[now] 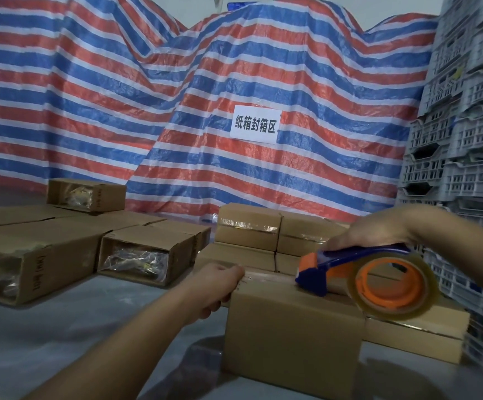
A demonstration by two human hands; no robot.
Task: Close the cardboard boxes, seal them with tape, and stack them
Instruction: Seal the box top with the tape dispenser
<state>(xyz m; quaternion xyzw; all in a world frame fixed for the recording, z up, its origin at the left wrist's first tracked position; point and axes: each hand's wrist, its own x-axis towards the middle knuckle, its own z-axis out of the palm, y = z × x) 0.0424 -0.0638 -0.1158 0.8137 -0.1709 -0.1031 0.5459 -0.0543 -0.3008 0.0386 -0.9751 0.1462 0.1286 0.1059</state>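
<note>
Head view cuts off a good deal: my left hand has its fingers curled over the far left end of the box, so I see only knuckles there, and the tape roll hides the box's right end. The right hand is wrapped around the blue handle of the tape dispenser; its fingers grip the handle, though their tips are out of sight behind it. Whether the tape strip runs the full seam I cannot tell; the top edge is blurred.

Around this, sealed boxes stack just behind, open boxes with plastic-wrapped contents lie to the left, and one small box sits on top of that group. A striped tarp with a paper sign fills the background, and grey crates tower at the right. Another closed box touches the worked one on its right.

Long axis of the box runs left to right across the grey desk, near me, one broad side facing me. The dispenser's orange-and-blue nose presses on the top, pointing left toward my left hand.
</note>
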